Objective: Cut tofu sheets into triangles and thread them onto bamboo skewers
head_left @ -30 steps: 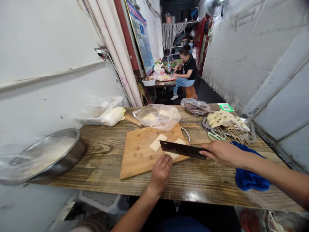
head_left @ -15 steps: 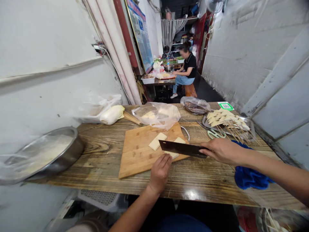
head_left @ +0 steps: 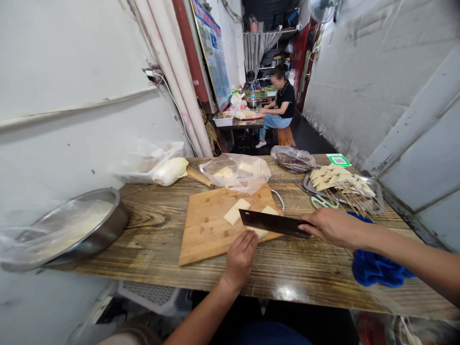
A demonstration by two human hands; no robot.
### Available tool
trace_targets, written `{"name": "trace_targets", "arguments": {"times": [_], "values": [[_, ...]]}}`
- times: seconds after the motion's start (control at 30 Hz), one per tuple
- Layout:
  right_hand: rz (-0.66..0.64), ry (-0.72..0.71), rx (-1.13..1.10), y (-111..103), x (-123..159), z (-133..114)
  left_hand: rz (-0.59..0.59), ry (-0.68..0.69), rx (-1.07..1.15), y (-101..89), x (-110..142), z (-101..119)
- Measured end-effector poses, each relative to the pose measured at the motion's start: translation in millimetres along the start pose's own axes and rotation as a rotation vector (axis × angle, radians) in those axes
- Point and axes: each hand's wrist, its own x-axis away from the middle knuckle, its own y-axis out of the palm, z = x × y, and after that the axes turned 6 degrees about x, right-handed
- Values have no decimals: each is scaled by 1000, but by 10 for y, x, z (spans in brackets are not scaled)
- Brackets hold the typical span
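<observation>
My right hand (head_left: 328,226) is closed round the handle of a dark cleaver (head_left: 275,223). Its blade lies across pale, flat slabs that look like tofu, hiding part of them. With fingers together and bent, my left hand (head_left: 241,256) presses its fingertips on the near tofu slab (head_left: 259,232), close under the blade. Another tofu slab (head_left: 237,212) lies whole to the left of the blade. A corner of a further piece (head_left: 269,210) shows behind the cleaver. All of them rest on a wooden cutting board (head_left: 204,235).
Behind the board lies a plastic bag (head_left: 247,172) of pale slabs, beside a cabbage (head_left: 170,171). To the right are scissors (head_left: 324,201), a tray (head_left: 377,194) of skewered pieces and a blue cloth (head_left: 379,269). A metal basin (head_left: 120,218) stands left. Two people sit farther back.
The whole view has shifted slightly, so everything appears a little farther right. Both hands, the cleaver and the slabs keep nearly the same places relative to the board.
</observation>
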Motion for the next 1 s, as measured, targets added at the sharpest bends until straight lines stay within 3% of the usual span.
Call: {"name": "trace_targets", "arguments": {"times": [0.37, 0.73, 1.0], "values": [[-57, 15, -49, -45, -33, -4, -12, -9, 3, -12, -4, 8], [-113, 28, -35, 119, -106, -103, -6, 4, 10, -21, -25, 16], [52, 90, -81, 207, 121, -206, 53, -39, -35, -13, -89, 81]]}}
